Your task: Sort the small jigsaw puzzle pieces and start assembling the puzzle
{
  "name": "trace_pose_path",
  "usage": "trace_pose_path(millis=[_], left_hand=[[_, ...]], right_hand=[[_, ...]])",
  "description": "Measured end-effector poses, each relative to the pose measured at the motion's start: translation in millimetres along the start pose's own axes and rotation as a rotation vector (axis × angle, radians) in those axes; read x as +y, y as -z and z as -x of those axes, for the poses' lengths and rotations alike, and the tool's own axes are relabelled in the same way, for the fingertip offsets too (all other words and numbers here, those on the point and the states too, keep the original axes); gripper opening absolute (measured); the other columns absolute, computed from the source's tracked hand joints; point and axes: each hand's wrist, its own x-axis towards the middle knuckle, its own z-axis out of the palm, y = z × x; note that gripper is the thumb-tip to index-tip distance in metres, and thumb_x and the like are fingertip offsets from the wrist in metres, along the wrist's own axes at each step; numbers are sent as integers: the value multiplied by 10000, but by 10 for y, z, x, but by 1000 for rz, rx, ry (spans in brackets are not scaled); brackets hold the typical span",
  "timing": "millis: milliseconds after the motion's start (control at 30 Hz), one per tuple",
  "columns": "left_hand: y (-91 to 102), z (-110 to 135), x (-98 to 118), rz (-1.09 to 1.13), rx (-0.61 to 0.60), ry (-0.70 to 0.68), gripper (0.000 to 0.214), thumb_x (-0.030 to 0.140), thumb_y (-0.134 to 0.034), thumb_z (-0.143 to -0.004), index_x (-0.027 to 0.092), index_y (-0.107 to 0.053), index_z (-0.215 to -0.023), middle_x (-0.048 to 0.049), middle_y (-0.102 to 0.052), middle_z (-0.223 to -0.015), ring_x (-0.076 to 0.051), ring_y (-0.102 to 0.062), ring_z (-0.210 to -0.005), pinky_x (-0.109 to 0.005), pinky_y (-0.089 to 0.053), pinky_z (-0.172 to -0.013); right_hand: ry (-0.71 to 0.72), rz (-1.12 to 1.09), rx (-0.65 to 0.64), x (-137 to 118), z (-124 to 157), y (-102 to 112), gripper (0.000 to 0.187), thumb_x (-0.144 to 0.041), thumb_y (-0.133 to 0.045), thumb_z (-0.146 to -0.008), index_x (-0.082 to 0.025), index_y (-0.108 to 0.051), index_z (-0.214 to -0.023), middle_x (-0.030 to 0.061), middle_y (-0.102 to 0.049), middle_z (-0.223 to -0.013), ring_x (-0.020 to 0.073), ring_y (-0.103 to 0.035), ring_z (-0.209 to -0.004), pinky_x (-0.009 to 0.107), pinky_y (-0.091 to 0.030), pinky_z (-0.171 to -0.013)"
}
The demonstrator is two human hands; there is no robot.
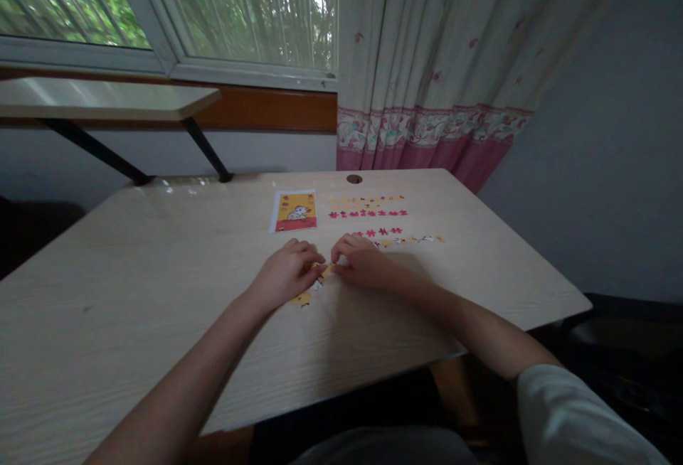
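Near the middle of the table, my left hand and my right hand face each other, fingertips almost touching. Thumb and fingers of each are closed on a small yellow jigsaw puzzle piece between them; its outline is partly covered by the fingers. Just below my left hand lie joined yellow and white puzzle pieces, flat on the wood. A picture card with a white cartoon animal on yellow and red lies beyond my left hand. Past my right hand are loose red pieces in rows.
More yellow pieces form rows at the back, and white-and-yellow ones lie right of my right hand. The light wood table has a round cable hole. A raised shelf stands back left; a curtain hangs behind.
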Motion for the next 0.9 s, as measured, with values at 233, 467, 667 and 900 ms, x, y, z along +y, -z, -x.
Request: trace_pose_path(millis=[233,467,667,900], left_hand=[[25,-18,49,238,97,3,182,255,-511,-825,179,-658,-748,-55,-643,-789,-207,-540,-813,-333,-418,-753],[-5,-31,25,586,218,255,174,289,-539,-753,161,-656,-736,-39,-654,-745,-173,-570,-704,-292,-436,-662],[-2,-48,57,709,221,294,167,295,-573,-716,152,-656,-687,-32,-639,-694,-156,-547,-655,-271,-411,-615],[13,-37,110,785,158,277,204,336,-573,-761,152,-647,-712,-31,-645,-719,-143,-553,-653,-266,-427,-623]], right_hand=[[-84,-228,67,-1,-24,21,70,-239,-600,-824,-172,-584,-813,-10,-623,-749,98,-526,-672,223,-375,-669],[46,-43,273,72,8,86,100,-275,-593,-835,-190,-646,-842,15,-664,-766,139,-563,-766,265,-349,-729],[90,56,267,45,39,99,151,-303,-553,-860,-201,-665,-864,16,-685,-794,150,-571,-768,284,-313,-715],[89,96,249,15,44,127,263,-360,-455,-920,-182,-645,-881,42,-680,-837,151,-563,-792,279,-309,-718]])
